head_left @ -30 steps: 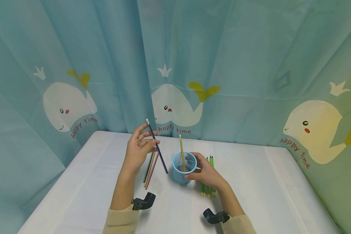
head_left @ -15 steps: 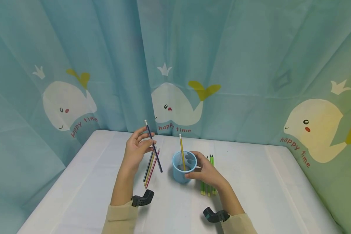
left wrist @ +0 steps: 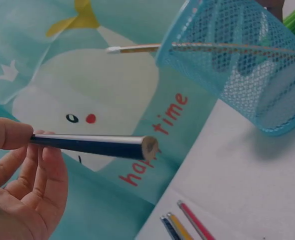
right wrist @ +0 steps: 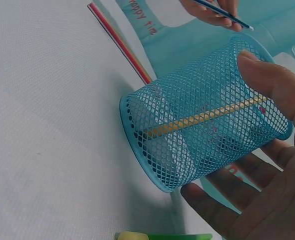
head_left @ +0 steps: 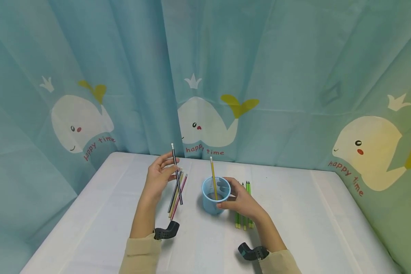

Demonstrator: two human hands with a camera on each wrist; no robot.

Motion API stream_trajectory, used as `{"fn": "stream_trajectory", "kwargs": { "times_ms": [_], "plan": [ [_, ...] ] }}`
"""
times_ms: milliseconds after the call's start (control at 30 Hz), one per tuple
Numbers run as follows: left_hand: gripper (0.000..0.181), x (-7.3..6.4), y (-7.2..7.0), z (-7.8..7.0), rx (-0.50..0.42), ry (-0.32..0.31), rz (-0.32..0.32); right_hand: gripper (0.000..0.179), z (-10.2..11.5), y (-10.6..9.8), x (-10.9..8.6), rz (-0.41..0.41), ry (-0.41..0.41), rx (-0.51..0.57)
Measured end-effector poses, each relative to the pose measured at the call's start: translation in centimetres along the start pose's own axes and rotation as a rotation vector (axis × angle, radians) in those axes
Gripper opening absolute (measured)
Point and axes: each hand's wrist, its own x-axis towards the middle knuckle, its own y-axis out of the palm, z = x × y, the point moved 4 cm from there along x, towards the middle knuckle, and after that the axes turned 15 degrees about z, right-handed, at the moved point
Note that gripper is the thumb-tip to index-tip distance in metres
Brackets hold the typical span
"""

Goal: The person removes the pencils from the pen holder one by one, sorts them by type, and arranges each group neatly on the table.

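In the head view my left hand [head_left: 157,179] pinches a dark blue pencil [head_left: 179,191] between thumb and fingers, its white eraser end up. The left wrist view shows the flat, unsharpened lower end of this dark blue pencil [left wrist: 102,145]. My right hand [head_left: 241,199] grips a light blue mesh pen cup [head_left: 210,206] from its right side, thumb near the rim. Inside the cup leans a yellow pencil [head_left: 212,171], eraser end up. Below the held pencil lie a dark pencil, a yellow one and a red pencil [head_left: 174,210] on the table.
Several green pencils [head_left: 244,224] lie to the right of the cup, partly hidden by my right hand. A white-covered table [head_left: 301,220] carries everything. Behind it hangs a teal curtain [head_left: 287,76] printed with whales.
The left hand has shifted slightly left, and the dark blue pencil's lower end has swung left, away from the cup, becoming more upright. Right hand and cup have kept their place.
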Motion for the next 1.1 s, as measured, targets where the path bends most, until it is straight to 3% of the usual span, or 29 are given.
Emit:
{"fn": "stream_trajectory", "kwargs": {
  "times_ms": [433,1100],
  "plan": [
    [0.044,0.4,-0.6,1.8,0.029,-0.080,-0.019,0.082,0.0,0.0,0.2,0.011,-0.005,0.000],
    [0.042,0.7,-2.0,4.1,0.126,-0.153,-0.065,0.082,-0.1,0.1,0.0,-0.007,0.002,0.000]
  ]
}}
